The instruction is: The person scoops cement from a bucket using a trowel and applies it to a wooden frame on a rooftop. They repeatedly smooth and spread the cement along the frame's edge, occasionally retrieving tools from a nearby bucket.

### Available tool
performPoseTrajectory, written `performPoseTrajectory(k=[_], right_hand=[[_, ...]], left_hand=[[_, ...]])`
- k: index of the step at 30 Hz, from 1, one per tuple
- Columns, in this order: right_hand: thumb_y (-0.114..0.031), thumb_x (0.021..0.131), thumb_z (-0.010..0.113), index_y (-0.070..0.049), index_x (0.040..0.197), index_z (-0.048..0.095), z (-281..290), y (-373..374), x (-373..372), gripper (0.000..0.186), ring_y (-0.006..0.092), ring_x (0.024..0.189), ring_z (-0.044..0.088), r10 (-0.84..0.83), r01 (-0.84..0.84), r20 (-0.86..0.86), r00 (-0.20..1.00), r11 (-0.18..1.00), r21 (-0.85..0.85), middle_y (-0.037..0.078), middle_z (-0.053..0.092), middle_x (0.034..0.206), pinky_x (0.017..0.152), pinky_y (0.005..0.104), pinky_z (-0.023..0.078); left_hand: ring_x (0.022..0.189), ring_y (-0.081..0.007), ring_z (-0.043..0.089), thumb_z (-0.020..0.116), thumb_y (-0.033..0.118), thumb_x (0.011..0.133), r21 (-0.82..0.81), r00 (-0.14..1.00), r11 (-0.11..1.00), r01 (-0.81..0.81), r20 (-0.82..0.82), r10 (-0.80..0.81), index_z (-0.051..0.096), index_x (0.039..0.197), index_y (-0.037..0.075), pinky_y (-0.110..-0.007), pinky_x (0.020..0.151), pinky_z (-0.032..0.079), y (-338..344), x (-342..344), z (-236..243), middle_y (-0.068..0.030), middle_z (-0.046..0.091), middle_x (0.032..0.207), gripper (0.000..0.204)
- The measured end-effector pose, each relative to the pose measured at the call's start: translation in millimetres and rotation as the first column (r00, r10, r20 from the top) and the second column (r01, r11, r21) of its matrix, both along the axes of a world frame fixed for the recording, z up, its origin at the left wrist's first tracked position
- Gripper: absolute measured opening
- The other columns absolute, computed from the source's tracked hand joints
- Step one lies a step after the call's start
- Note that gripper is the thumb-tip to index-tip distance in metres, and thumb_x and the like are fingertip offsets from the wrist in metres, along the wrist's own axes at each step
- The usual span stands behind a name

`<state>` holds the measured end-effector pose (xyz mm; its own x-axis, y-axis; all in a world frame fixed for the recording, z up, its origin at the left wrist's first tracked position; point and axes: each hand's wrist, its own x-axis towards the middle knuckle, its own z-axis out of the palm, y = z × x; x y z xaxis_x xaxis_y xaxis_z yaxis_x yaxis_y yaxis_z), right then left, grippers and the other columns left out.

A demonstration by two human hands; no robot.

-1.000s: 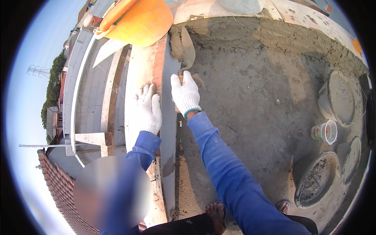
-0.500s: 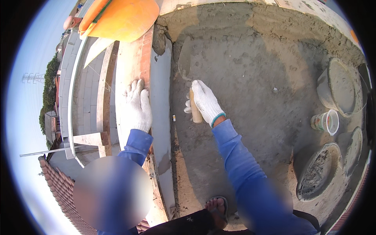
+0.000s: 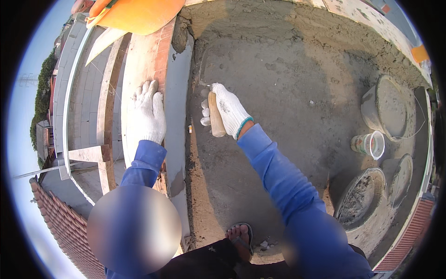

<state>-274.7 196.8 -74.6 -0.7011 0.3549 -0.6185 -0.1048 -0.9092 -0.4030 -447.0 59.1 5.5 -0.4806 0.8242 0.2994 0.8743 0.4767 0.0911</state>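
My right hand (image 3: pixel 231 110), in a white knit glove with a teal cuff, is closed round the wooden handle (image 3: pixel 216 115) of a trowel. Its grey blade blends into the wet grey mortar (image 3: pixel 260 93) and is hard to make out; it lies close along the low wall (image 3: pixel 175 93) at the left. My left hand (image 3: pixel 151 114), gloved the same way, lies flat with fingers stretched on the pale board (image 3: pixel 134 65) along the top of that wall. Nothing shows in it.
Buckets with grey mortar (image 3: pixel 370 108) (image 3: pixel 344 197) stand at the right, with a small plastic tub (image 3: pixel 358 143) between them. An orange rounded thing (image 3: pixel 144 17) sits on the wall's far end. Timber framing (image 3: pixel 107 97) and a tiled roof (image 3: pixel 69 223) lie beyond the wall at left. My sandalled foot (image 3: pixel 241 237) is at the near edge.
The whole scene has shifted left and slightly up in view. My left hand stays on the board, my right hand keeps the trowel near the wall, and its blade shows less distinctly.
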Motion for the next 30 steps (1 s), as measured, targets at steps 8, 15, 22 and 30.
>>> performPoseTrajectory(k=[8, 15, 22, 30], right_hand=[[-0.040, 0.102, 0.061, 0.003, 0.118, 0.061, 176, 38, 223, 0.046, 0.0220, 0.068, 0.076, 0.260, -0.788, 0.746, 0.613, 0.270, 0.554, 0.015, 0.073, 0.090, 0.066, 0.0376, 0.065], [-0.034, 0.105, 0.067, -0.003, 0.114, 0.070, 313, -19, 517, 0.033, 0.0441, 0.091, 0.075, -0.295, -0.954, 0.911, 0.287, -0.001, 0.300, 0.023, 0.072, 0.090, 0.077, 0.0492, 0.056], [-0.024, 0.097, 0.069, -0.006, 0.091, 0.074, 194, -48, 629, 0.020, 0.0381, 0.077, 0.077, -0.562, -0.991, 0.824, -0.072, -0.056, -0.124, 0.019, 0.074, 0.078, 0.068, 0.0513, 0.059], [-0.012, 0.088, 0.071, -0.001, 0.096, 0.071, 132, -106, 613, 0.014, 0.0376, 0.077, 0.079, -0.447, -0.998, 0.894, 0.028, 0.031, 0.046, 0.022, 0.075, 0.080, 0.063, 0.0463, 0.060]], left_hand=[[0.160, -0.0333, 0.043, 0.045, 0.035, 0.117, 0.080, 1.000, 0.997, -0.005, -0.010, 0.005, 0.059, 0.160, 0.015, -0.047, 0.135, 0.025, -18, -66, -45, -0.0127, 0.056, 0.165, 0.050], [0.155, -0.0341, 0.048, 0.057, 0.034, 0.114, 0.194, 0.972, 0.979, 0.063, -0.236, -0.016, 0.066, 0.151, 0.011, -0.052, 0.131, 0.029, 0, 61, -17, -0.0157, 0.063, 0.158, 0.045], [0.132, -0.0387, 0.067, 0.056, 0.047, 0.112, -0.108, 0.364, 0.678, 0.727, 0.898, -0.248, 0.063, 0.149, 0.001, -0.041, 0.113, 0.051, 77, 408, -5, -0.0231, 0.071, 0.143, 0.060], [0.109, -0.0227, 0.074, 0.062, 0.030, 0.109, -0.007, 0.125, 0.658, 0.753, 0.983, -0.132, 0.066, 0.145, 0.001, -0.041, 0.096, 0.060, 70, 470, -5, -0.0165, 0.078, 0.125, 0.046]])
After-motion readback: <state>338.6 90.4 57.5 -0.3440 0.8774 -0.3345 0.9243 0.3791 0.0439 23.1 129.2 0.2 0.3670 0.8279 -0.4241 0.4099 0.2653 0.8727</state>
